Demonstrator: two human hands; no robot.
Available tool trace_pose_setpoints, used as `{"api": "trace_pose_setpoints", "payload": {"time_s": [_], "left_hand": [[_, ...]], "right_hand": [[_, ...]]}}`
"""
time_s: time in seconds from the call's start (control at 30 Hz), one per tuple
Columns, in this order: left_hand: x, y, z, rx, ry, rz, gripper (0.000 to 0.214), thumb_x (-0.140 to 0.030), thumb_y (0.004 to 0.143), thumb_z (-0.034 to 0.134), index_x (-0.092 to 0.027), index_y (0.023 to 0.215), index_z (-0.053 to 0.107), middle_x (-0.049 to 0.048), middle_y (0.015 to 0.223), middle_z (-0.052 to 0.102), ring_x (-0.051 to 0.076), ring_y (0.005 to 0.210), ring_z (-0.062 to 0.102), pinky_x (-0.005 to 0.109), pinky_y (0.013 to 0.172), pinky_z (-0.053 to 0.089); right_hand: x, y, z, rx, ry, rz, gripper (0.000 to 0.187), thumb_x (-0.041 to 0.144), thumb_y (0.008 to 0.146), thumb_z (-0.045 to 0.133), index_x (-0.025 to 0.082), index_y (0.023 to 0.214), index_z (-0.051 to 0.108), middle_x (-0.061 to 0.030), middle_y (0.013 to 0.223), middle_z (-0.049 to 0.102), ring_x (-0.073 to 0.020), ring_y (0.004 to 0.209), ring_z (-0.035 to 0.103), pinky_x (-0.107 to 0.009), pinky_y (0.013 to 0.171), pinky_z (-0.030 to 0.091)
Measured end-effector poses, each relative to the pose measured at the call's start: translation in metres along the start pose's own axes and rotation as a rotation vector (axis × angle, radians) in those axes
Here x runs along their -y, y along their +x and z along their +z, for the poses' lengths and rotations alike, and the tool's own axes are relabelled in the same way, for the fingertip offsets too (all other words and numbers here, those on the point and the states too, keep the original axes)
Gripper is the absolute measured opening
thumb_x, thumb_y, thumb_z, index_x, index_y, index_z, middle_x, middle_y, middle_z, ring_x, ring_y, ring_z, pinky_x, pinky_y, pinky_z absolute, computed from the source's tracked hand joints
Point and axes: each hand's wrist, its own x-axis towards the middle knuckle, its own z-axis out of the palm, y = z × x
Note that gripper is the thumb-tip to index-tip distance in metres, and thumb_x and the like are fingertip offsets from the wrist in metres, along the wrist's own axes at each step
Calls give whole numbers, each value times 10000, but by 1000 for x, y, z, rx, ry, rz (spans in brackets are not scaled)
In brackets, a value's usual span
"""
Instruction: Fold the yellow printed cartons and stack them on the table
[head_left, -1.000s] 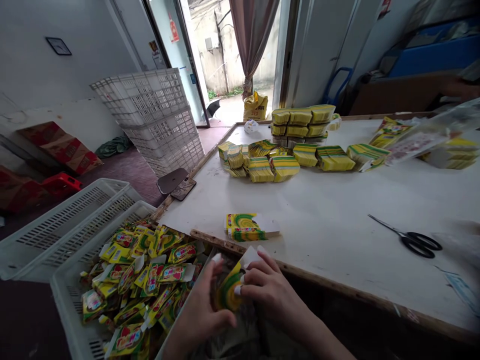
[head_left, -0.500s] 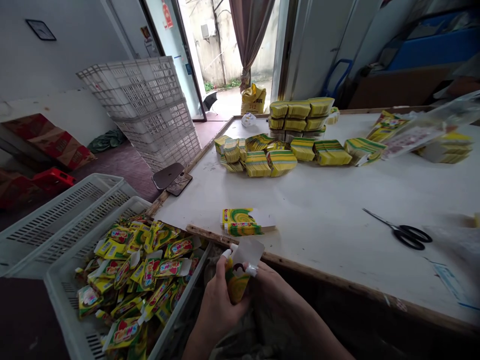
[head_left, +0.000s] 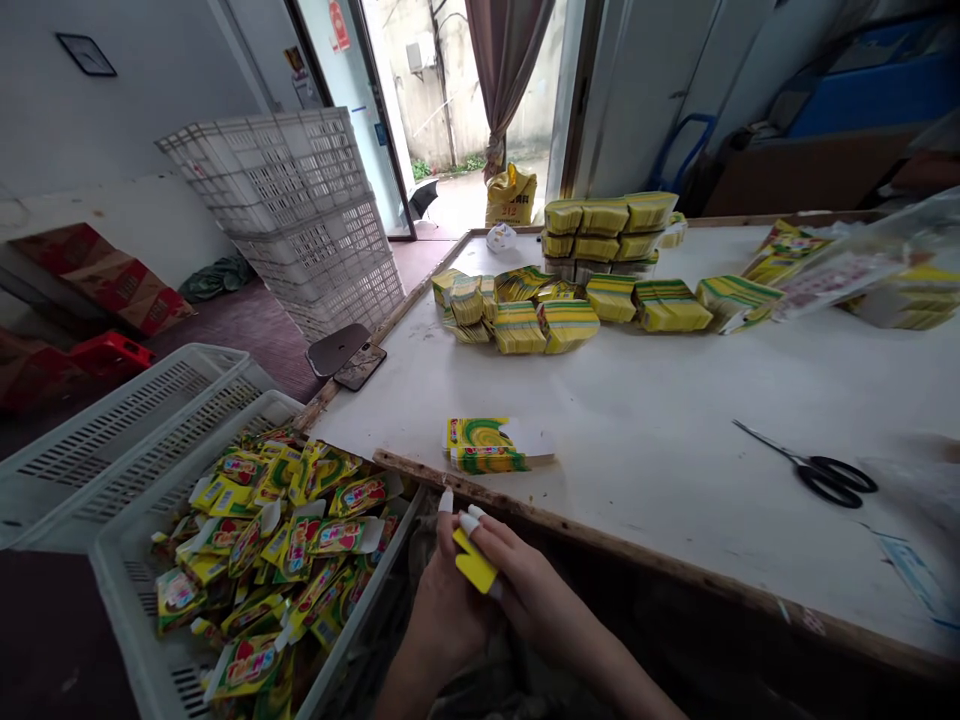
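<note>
Both hands meet in front of the table's near edge, around a small yellow carton [head_left: 475, 566]. My left hand [head_left: 444, 590] wraps its lower left side, mostly covering it. From the right, my right hand [head_left: 517, 570] closes over the top, its fingers pressed at the carton's end. White coverings sit on several fingertips. Just beyond, on the table [head_left: 637, 420], lies a small stack of flat yellow-and-green cartons [head_left: 491, 445]. To the left, a pale plastic crate [head_left: 120, 590] holds many folded yellow cartons [head_left: 307, 545].
Bundled flat cartons [head_left: 517, 325] line the table's far part, with a taller stack [head_left: 607, 225] behind. Black-handled scissors [head_left: 829, 480] lie at right, near clear plastic bags [head_left: 855, 265]. A phone [head_left: 360, 367] rests at the left edge. White crates [head_left: 300, 200] stand stacked on the floor.
My hands have turned the carton; its printed face and pale flap were showing before, and now a plain yellow end shows. The right hand has come over it from the side.
</note>
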Motion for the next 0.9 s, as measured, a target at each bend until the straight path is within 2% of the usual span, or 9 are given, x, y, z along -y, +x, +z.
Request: {"api": "trace_pose_setpoints", "payload": {"time_s": [0.1,0.2,0.27,0.37,0.53,0.6,0.67,0.77,0.9], "left_hand": [[8,-2,6,-148,108,-8,697,-228,731,566,-158,1306,178,219,1264,480,315,1160,518,484,937,445],[9,-6,1,-216,166,-60,626,-182,693,575,-168,1262,317,184,1240,520,322,1176,505,511,973,414],[7,-9,-6,-207,122,-79,624,-224,699,604,-168,1258,333,160,1181,573,308,1111,555,492,938,447],[3,-11,-15,-147,80,-67,662,-312,736,618,-168,1290,285,141,1150,609,280,1046,599,447,888,483],[-2,-10,-20,-57,13,-24,738,-269,676,674,-202,1295,276,70,1076,650,228,942,638,352,813,513],[-3,-9,-22,-42,21,-8,745,-275,677,678,-213,1296,270,61,1084,646,221,947,634,346,817,512],[-3,-7,-23,-23,79,19,715,-284,704,655,-217,1296,260,66,1115,635,225,985,620,366,848,503],[-1,-5,-24,-44,148,31,701,-266,714,633,-211,1298,250,87,1164,617,241,1048,594,405,895,486],[8,-7,-18,-104,166,22,692,-287,723,631,-177,1311,283,128,1200,602,272,1107,561,456,930,474]], "right_hand": [[-5,1,-1,-81,-96,-56,515,92,868,416,253,1354,470,-89,1427,458,-221,1334,399,-390,1091,365],[-16,2,-3,-186,-178,-101,531,90,862,417,223,1376,440,-124,1444,431,-229,1346,382,-404,1086,366],[-19,2,-7,-119,-259,-116,546,90,863,415,221,1394,412,-144,1491,350,-241,1359,355,-408,1076,371],[-14,2,-17,25,-336,-73,403,164,882,460,203,1272,555,-182,1508,297,-271,1322,412,-388,1026,422],[3,6,-40,178,-294,-69,210,265,817,615,219,1004,699,-161,1372,497,-268,1271,477,-371,979,454],[6,8,-43,190,-265,-46,221,258,749,687,230,967,714,-143,1340,529,-285,1258,487,-389,977,451],[4,8,-41,119,-231,0,228,234,706,716,216,933,712,-142,1350,519,-303,1235,506,-413,983,443],[-3,7,-33,14,-142,21,337,244,719,702,195,1047,643,-160,1414,439,-313,1301,426,-442,1036,391],[-9,4,-23,36,10,0,476,261,829,589,227,1285,454,-137,1463,351,-260,1367,325,-419,1092,331]]}}
